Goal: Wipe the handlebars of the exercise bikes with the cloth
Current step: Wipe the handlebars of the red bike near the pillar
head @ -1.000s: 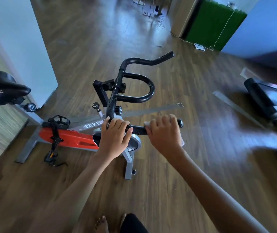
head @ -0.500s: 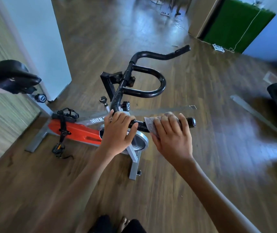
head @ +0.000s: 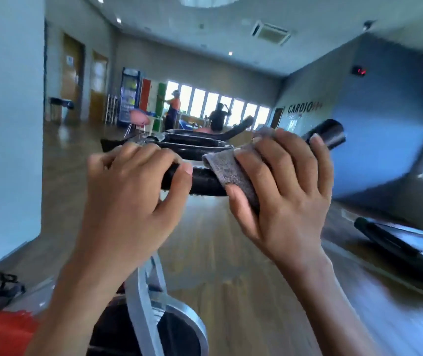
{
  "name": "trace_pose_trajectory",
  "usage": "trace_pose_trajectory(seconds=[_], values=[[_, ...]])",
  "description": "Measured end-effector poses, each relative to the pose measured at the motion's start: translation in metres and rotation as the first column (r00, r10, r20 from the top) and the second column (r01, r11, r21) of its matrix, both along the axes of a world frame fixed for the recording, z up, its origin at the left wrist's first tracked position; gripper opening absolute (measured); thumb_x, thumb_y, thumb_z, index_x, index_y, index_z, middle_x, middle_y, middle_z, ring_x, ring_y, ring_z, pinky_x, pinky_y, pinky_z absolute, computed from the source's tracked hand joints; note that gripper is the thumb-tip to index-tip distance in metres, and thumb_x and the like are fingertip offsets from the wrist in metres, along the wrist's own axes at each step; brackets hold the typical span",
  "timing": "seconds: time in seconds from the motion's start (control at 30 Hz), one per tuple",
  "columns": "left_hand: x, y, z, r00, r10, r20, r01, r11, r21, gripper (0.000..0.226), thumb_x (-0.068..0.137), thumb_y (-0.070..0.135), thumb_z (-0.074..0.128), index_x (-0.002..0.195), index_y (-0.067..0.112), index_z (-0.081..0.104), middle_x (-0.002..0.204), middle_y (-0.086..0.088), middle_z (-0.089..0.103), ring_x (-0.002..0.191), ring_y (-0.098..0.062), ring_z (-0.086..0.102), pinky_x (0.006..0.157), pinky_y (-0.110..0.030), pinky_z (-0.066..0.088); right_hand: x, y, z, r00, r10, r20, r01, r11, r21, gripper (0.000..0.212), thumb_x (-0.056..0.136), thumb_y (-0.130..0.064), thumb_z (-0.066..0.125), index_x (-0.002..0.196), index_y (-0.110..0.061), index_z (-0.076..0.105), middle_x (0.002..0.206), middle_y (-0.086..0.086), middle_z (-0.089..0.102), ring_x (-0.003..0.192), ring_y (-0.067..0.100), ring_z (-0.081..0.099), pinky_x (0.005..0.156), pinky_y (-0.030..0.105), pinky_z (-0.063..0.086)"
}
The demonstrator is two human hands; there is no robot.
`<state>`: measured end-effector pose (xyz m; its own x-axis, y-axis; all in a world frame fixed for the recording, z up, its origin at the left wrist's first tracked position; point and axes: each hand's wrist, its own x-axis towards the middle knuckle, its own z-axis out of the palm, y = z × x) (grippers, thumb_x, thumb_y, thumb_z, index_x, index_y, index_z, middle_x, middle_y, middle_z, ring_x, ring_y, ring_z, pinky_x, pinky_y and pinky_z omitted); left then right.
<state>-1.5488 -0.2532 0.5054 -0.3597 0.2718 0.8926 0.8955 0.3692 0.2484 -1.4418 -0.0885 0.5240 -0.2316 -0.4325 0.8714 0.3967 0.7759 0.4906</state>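
Where the view starts, at 6 o'clock, a grey frame post (head: 141, 296) rises over a silver-rimmed flywheel (head: 195, 327), with the bike's red body (head: 0, 332) at 8 o'clock; above them both forearms reach up to the black handlebar (head: 202, 182) across the middle; the left hand (head: 128, 186) grips the bare bar, fingers curled over the top and thumb tucked beneath; just beside it, toward 3 o'clock, the right hand (head: 282, 196) wraps a grey cloth (head: 231, 173) round the same bar, fingers over the top and thumb pressing the cloth from the near side; the bar's capped end (head: 329, 133) sticks out past those fingers toward 2 o'clock; a dark, low machine (head: 395, 246) lies at 4 o'clock on the wood floor (head: 218, 240); farther off, at 12 o'clock, a person in orange (head: 173, 106) and a dark figure (head: 218, 118) stand before bright windows (head: 200, 101); a drinks fridge (head: 128, 98) stands at 11 o'clock; the blue wall (head: 385, 111) at 1 o'clock bears CARDIO lettering (head: 301, 108).
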Motion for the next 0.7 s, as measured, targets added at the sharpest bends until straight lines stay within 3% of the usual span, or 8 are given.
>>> trace_pose_trajectory(seconds=[0.1,0.23,0.3,0.4,0.5,0.57,0.63,0.7], values=[[-0.006,0.007,-0.007,0.997,-0.001,-0.083,0.008,0.996,0.093,0.037,0.096,0.044,0.029,0.075,0.026,0.054,0.071,0.01,0.054,0.077,-0.011,0.046,0.073,-0.029,0.015,-0.02,0.008,-0.019,0.983,0.089,-0.163,-0.086,0.996,0.025,0.043,0.1,-0.042,0.038,0.123,-0.015,0.063,0.133,0.011,0.059,0.136,0.031,0.039,0.115,0.052,0.026],[-0.011,0.01,-0.011,0.989,-0.003,-0.147,0.023,0.99,0.136,0.038,0.095,0.05,0.024,0.072,0.032,0.048,0.068,0.013,0.052,0.073,-0.009,0.046,0.068,-0.029,0.013,-0.04,0.015,-0.029,0.919,0.24,-0.312,-0.273,0.96,-0.064,0.046,0.103,-0.043,0.025,0.14,-0.018,0.038,0.152,0.013,0.027,0.15,0.03,0.01,0.118,0.052,0.02],[-0.011,0.01,-0.011,0.987,-0.004,-0.16,0.025,0.992,0.127,0.038,0.095,0.052,0.022,0.075,0.035,0.049,0.071,0.016,0.053,0.076,-0.006,0.048,0.07,-0.028,0.014,-0.046,0.015,-0.021,0.833,0.362,-0.417,-0.457,0.877,-0.151,0.049,0.104,-0.041,0.022,0.144,-0.013,0.031,0.155,0.016,0.018,0.15,0.032,0.003,0.121,0.048,0.014],[-0.011,0.008,-0.011,0.985,-0.013,-0.172,0.034,0.992,0.12,0.041,0.093,0.055,0.02,0.079,0.035,0.052,0.075,0.018,0.054,0.08,-0.003,0.049,0.071,-0.027,0.014,-0.052,0.0,-0.006,0.643,0.476,-0.599,-0.716,0.652,-0.25,0.052,0.104,-0.037,0.027,0.15,-0.011,0.026,0.161,0.012,0.006,0.151,0.031,-0.001,0.122,0.045,0.011],[-0.012,0.01,-0.011,0.984,-0.024,-0.174,0.049,0.99,0.135,0.037,0.092,0.055,0.02,0.078,0.038,0.05,0.076,0.021,0.053,0.083,0.006,0.047,0.072,-0.028,0.014,-0.065,-0.021,-0.019,0.586,0.52,-0.622,-0.789,0.543,-0.289,0.057,0.103,-0.034,0.034,0.153,-0.013,0.017,0.163,0.008,-0.007,0.151,0.026,-0.003,0.122,0.047,0.015],[-0.014,0.013,-0.012,0.986,-0.015,-0.168,0.04,0.989,0.144,0.034,0.093,0.053,0.021,0.076,0.04,0.047,0.078,0.021,0.052,0.083,0.005,0.046,0.071,-0.029,0.014,-0.069,-0.026,-0.027,0.575,0.555,-0.601,-0.805,0.516,-0.293,0.058,0.103,-0.038,0.031,0.153,-0.017,0.014,0.162,0.006,-0.011,0.151,0.017,-0.003,0.121,0.029,0.017],[-0.018,0.013,-0.012,0.985,-0.016,-0.17,0.04,0.99,0.138,0.033,0.094,0.052,0.021,0.076,0.04,0.046,0.082,0.019,0.052,0.083,0.004,0.046,0.07,-0.03,0.014,-0.064,-0.022,-0.017,0.535,0.56,-0.633,-0.831,0.483,-0.275,0.056,0.101,-0.036,0.034,0.152,-0.02,0.018,0.162,0.006,-0.008,0.148,0.002,0.0,0.11,0.006,0.016],[-0.022,0.012,-0.013,0.984,-0.03,-0.176,0.052,0.992,0.119,0.034,0.094,0.053,0.02,0.077,0.039,0.047,0.088,0.018,0.052,0.086,0.004,0.048,0.071,-0.031,0.015,-0.059,-0.02,-0.001,0.467,0.541,-0.699,-0.873,0.408,-0.267,0.056,0.099,-0.032,0.036,0.152,-0.02,0.021,0.163,0.004,-0.004,0.142,-0.011,0.003,0.1,-0.004,0.015]])
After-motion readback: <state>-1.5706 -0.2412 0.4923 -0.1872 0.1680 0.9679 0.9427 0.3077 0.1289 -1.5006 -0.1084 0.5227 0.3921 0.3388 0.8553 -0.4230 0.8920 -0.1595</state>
